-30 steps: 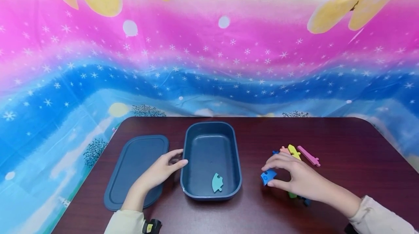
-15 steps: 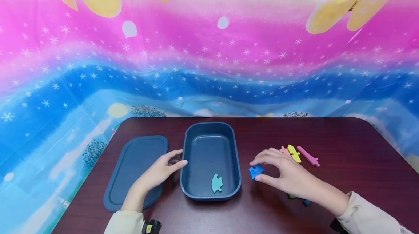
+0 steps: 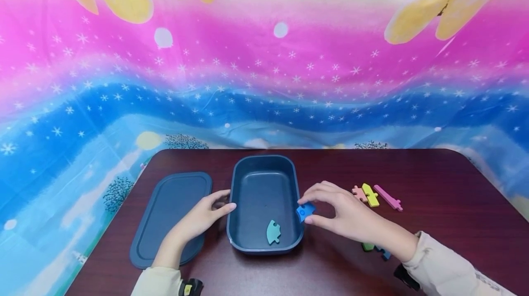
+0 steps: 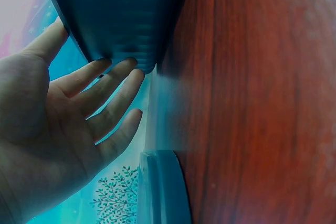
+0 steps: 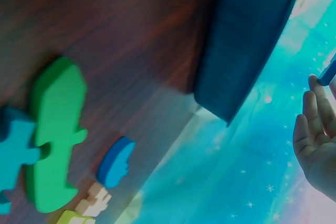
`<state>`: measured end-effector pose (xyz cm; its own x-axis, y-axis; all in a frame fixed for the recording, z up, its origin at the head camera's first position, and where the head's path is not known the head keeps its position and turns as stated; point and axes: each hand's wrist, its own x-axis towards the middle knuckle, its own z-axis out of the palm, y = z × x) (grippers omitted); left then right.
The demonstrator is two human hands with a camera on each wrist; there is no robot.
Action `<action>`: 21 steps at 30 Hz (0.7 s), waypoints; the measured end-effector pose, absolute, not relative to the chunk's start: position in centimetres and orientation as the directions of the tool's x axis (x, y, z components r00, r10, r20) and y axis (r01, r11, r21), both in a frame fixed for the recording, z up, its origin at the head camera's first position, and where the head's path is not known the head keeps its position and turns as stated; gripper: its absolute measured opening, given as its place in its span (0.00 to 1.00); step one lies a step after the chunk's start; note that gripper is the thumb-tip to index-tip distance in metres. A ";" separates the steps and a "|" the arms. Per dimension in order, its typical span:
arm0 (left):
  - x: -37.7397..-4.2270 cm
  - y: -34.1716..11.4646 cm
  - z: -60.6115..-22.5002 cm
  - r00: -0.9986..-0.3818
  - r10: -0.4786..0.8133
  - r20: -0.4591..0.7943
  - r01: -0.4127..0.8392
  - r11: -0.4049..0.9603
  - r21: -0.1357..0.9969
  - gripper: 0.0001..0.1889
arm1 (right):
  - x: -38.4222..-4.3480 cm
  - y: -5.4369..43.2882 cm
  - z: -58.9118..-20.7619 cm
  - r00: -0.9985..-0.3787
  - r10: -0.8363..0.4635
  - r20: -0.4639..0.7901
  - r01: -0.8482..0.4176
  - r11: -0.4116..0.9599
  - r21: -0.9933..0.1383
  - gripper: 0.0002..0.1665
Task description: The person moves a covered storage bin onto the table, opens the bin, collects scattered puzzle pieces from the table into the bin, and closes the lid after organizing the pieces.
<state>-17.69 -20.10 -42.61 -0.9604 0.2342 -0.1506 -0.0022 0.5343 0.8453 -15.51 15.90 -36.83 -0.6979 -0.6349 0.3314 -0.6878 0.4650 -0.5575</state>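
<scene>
My right hand (image 3: 349,211) pinches a blue puzzle piece (image 3: 305,212) between thumb and fingertips, close over the right rim of a dark blue rectangular box (image 3: 262,190). In the right wrist view only an edge of that puzzle piece (image 5: 329,74) shows at the fingertips. A teal puzzle piece (image 3: 272,232) lies inside the box near its front end. My left hand (image 3: 204,213) is at the box's left side. The left wrist view shows its fingers (image 4: 113,85) nearly straight, tips against the outer wall, thumb at the rim.
The box's flat lid (image 3: 175,213) lies left of it on the dark wooden table (image 3: 330,268). Pink (image 3: 388,197), yellow (image 3: 370,195) and peach (image 3: 359,194) pieces lie at right. Green (image 5: 59,135) and blue (image 5: 115,162) ones are also there. A patterned cloth (image 3: 248,75) hangs behind.
My right hand has carried the blue puzzle piece leftward from beside the loose pieces to the box's right rim. The left hand and the box have stayed in place.
</scene>
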 end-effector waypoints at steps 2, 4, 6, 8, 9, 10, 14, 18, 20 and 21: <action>-17.7 -20.1 -42.6 -0.960 0.234 -0.152 -0.005 0.530 0.848 0.34 | -15.7 15.6 -36.6 -0.697 -0.634 0.336 -0.688 0.459 -0.562 0.18; -17.7 -20.1 -42.6 -0.960 0.234 -0.153 -0.006 0.529 0.848 0.34 | -16.0 15.2 -36.5 -0.692 -0.638 0.339 -0.694 0.457 -0.556 0.19; -17.7 -20.1 -42.5 -0.960 0.232 -0.154 -0.007 0.531 0.847 0.34 | -16.2 14.9 -36.3 -0.687 -0.643 0.338 -0.699 0.458 -0.549 0.18; -17.6 -20.0 -42.5 -0.961 0.231 -0.153 -0.007 0.532 0.846 0.34 | -16.4 14.5 -36.3 -0.684 -0.646 0.339 -0.702 0.456 -0.547 0.18; -17.6 -20.0 -42.5 -0.961 0.231 -0.153 -0.007 0.533 0.846 0.34 | -16.5 14.3 -36.4 -0.684 -0.646 0.338 -0.701 0.455 -0.549 0.18; -17.6 -20.0 -42.5 -0.961 0.230 -0.152 -0.006 0.533 0.846 0.33 | -16.6 14.2 -36.4 -0.685 -0.648 0.334 -0.699 0.455 -0.552 0.18; -17.7 -19.9 -42.5 -0.962 0.229 -0.148 -0.004 0.532 0.847 0.33 | -16.9 13.3 -36.3 -0.694 -0.648 0.315 -0.684 0.455 -0.570 0.19; -17.7 -20.0 -42.5 -0.962 0.228 -0.152 -0.008 0.531 0.847 0.33 | -17.2 12.5 -36.1 -0.697 -0.645 0.312 -0.675 0.444 -0.589 0.20; -17.7 -20.0 -42.6 -0.961 0.229 -0.154 -0.010 0.531 0.847 0.33 | -17.3 12.2 -36.0 -0.702 -0.641 0.311 -0.668 0.440 -0.600 0.20; -17.6 -20.0 -42.6 -0.961 0.228 -0.156 -0.011 0.532 0.847 0.33 | -17.4 12.0 -36.0 -0.703 -0.640 0.310 -0.665 0.438 -0.605 0.20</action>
